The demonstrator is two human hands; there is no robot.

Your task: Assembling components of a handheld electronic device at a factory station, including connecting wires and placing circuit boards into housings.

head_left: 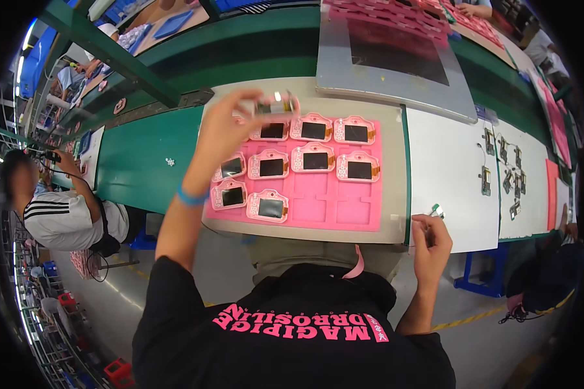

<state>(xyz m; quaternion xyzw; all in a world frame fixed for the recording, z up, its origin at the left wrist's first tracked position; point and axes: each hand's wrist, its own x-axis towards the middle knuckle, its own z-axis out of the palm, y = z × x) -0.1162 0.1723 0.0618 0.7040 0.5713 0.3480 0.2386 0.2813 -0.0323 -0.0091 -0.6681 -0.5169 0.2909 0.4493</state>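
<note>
My left hand (230, 123) is raised over the far left of the pink foam tray (363, 214). It grips a pink camera-shaped housing (295, 106), which is smeared by motion; a shiny part shows on it. Below, several pink camera housings (313, 159) with dark screens and orange ribbon ends lie face up in the tray's recesses. My right hand (435, 243) is at the table's near edge, right of the tray, with curled fingers. Just beyond its fingertips is a small green-and-white part (437, 211); whether the fingers hold it, I cannot tell.
Small circuit boards with wires (486, 180) lie on the white surface (441, 162) at right. A grey metal frame (396, 61) stands beyond the tray. Green matting (146, 155) stretches left, with a small white piece (170, 162) on it. A person (65, 217) is at far left.
</note>
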